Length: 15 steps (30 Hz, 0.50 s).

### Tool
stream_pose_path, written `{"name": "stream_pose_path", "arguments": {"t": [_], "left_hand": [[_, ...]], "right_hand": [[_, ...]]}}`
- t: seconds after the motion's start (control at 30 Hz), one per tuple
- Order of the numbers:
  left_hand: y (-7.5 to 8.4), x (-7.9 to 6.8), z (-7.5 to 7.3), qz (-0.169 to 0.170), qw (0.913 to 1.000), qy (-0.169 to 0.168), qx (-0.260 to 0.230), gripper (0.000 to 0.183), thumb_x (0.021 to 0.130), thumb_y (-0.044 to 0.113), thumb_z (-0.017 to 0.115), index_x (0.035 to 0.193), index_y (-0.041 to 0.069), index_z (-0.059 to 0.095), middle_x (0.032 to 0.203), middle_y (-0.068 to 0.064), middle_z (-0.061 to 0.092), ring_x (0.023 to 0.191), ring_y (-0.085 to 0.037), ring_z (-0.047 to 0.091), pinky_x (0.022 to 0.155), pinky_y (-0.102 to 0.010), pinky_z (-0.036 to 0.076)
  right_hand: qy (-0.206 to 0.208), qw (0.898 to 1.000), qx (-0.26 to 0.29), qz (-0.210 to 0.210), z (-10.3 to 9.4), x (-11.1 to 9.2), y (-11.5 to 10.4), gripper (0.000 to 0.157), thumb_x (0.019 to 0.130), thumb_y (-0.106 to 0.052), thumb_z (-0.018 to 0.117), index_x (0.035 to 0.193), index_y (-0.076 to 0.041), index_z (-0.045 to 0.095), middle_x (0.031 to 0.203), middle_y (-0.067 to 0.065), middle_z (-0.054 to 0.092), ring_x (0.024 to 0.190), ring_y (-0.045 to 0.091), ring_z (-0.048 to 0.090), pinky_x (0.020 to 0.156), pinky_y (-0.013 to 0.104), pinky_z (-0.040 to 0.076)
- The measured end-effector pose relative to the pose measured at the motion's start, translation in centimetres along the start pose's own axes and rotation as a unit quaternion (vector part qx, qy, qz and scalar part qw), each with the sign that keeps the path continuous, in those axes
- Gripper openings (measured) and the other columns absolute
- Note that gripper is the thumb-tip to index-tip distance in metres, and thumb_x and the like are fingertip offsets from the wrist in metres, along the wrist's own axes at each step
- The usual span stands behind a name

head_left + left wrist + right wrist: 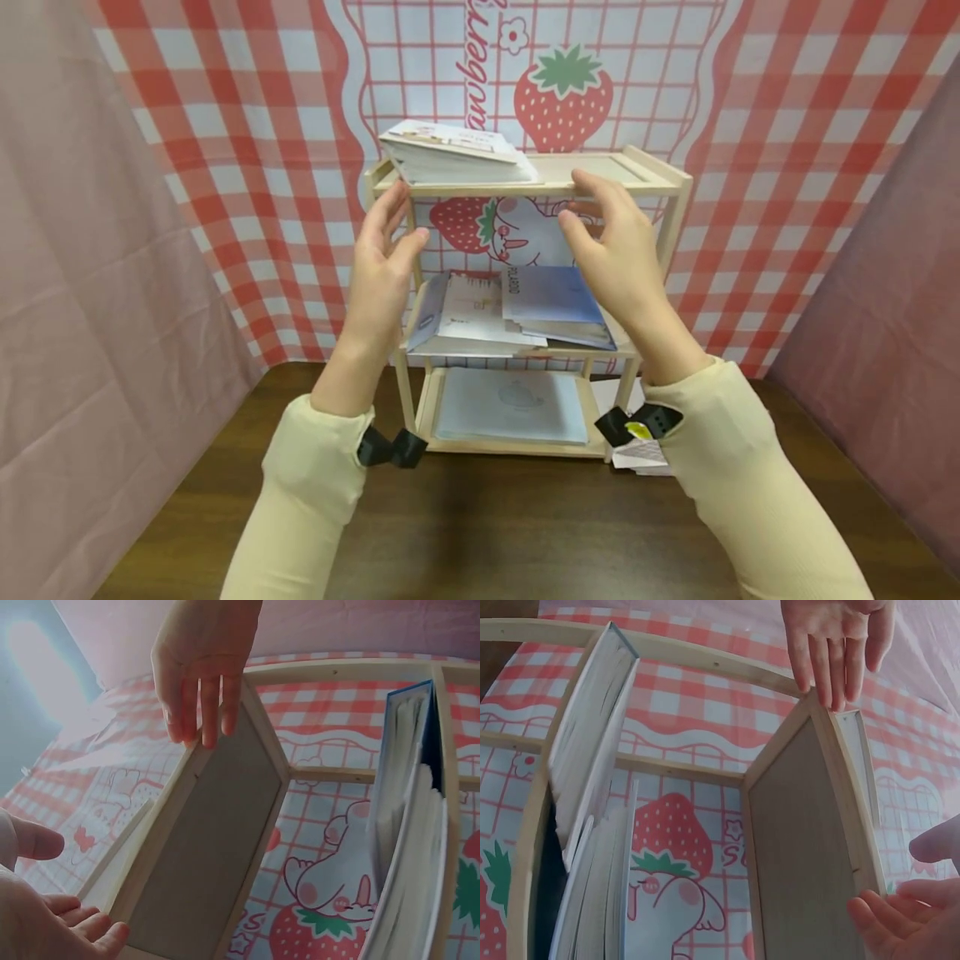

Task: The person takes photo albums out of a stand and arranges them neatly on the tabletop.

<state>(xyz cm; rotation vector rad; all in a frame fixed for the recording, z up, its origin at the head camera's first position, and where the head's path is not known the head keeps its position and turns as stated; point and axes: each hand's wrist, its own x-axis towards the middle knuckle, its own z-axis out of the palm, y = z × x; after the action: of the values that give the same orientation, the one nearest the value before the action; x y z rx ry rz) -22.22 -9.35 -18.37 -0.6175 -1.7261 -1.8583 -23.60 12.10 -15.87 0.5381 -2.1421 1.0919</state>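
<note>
Both hands are raised at a three-tier wooden shelf (652, 185), fingers fairly straight and holding nothing. My left hand (382, 267) has its fingertips right at the left end of the top tier's front edge, just below a white album (465, 167) lying there. Toward the other end, my right hand (618, 250) reaches its fingertips to the same edge. Several albums lie on the middle tier, among them a blue one (551, 293) marked POLAROID and a white one (480, 312). On the bottom tier lies a pale blue book (513, 406).
The shelf stands on a dark wooden table (480, 525) against a red-checked strawberry cloth (270, 125). White papers (645, 456) lie by its right foot, partly behind my right wrist. Pink curtains (97, 292) hang at both sides.
</note>
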Motion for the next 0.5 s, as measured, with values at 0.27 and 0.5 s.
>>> {"name": "stream_pose_path", "arguments": {"t": [0.27, 0.5], "left_hand": [[1.2, 1.2, 0.2, -0.024, 0.9996, 0.014, -0.006, 0.058, 0.091, 0.006, 0.046, 0.144, 0.01, 0.02, 0.149, 0.0, 0.021, 0.135, -0.008, 0.022, 0.11, -0.028, 0.021], [1.6, 1.8, -0.1, -0.033, 0.9991, 0.009, -0.024, 0.058, 0.092, 0.004, 0.044, 0.144, 0.008, 0.017, 0.15, -0.003, 0.019, 0.135, -0.009, 0.022, 0.111, -0.025, 0.02]], "right_hand": [[-0.037, 0.999, -0.005, -0.001, 0.6, 1.3, -0.5, 0.044, 0.091, -0.015, 0.05, 0.132, -0.001, 0.043, 0.128, 0.013, 0.049, 0.111, 0.021, 0.053, 0.091, 0.03, 0.046], [-0.066, 0.998, -0.007, -0.004, 1.5, 2.1, -0.6, 0.043, 0.091, -0.016, 0.05, 0.131, -0.001, 0.043, 0.127, 0.014, 0.049, 0.107, 0.025, 0.055, 0.091, 0.031, 0.046]]}}
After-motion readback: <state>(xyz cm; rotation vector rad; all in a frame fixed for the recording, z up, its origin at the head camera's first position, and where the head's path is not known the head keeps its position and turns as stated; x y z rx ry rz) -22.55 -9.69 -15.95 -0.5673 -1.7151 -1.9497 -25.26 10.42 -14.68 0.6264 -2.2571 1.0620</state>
